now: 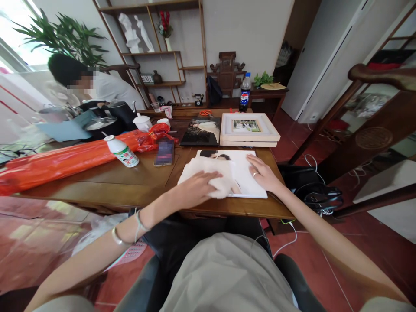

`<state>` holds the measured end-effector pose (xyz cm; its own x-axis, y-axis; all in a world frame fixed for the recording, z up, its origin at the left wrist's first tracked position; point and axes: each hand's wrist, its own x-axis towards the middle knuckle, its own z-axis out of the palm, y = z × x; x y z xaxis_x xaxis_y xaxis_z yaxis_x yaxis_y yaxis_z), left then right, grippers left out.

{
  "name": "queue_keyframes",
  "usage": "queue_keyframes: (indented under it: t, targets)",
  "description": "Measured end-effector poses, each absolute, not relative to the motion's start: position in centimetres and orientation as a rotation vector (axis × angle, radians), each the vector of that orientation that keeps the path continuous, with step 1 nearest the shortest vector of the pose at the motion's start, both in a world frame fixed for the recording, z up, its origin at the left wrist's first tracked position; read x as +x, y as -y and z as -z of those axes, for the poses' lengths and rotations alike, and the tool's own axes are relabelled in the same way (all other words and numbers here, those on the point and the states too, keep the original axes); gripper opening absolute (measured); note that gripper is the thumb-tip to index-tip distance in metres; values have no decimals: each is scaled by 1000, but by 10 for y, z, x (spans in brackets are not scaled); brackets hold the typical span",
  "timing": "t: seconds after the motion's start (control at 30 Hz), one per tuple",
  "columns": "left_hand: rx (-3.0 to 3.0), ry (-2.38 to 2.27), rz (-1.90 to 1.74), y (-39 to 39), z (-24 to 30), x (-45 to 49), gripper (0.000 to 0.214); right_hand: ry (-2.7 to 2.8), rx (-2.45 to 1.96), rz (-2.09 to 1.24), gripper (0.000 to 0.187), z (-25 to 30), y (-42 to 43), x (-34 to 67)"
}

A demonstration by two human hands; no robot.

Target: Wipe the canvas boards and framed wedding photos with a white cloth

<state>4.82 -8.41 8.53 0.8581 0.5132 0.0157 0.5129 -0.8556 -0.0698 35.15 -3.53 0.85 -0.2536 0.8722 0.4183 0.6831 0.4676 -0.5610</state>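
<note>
A white wiping cloth (195, 167) lies spread over a photo panel (250, 186) at the table's near edge. The panel is white, with a couple printed on it, partly hidden by the cloth. My left hand (199, 186) rests on the cloth with fingers stretched out, pressing it against the picture; its thumb is hidden. On the panel's right side my right hand (262, 172) lies flat, fingers extended, a ring on one of them. Just behind are a dark photo panel (201, 138) and a stack of white frames (271, 130), the top one holding a small picture.
A phone (164, 151), a white bottle (121, 151) and a long red plastic-wrapped bundle (71, 154) lie on the wooden table (152, 173). Orange-handled scissors (206, 113) and a cola bottle (245, 93) are farther back. Another person (113, 89) is at the far left.
</note>
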Motion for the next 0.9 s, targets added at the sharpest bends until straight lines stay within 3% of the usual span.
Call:
queue_keyframes:
  t: [0.17, 0.63, 0.9]
  targets:
    - [-3019, 855, 125, 98, -86, 35, 20, 2017, -1256, -344, 45, -8, 34, 353]
    - [-2821, 1214, 140, -33, -79, 46, 29, 2018, -1277, -336, 44, -8, 35, 353]
    - [-2842, 985, 32, 17, -85, 49, 35, 2024, -1291, -344, 45, -9, 35, 353]
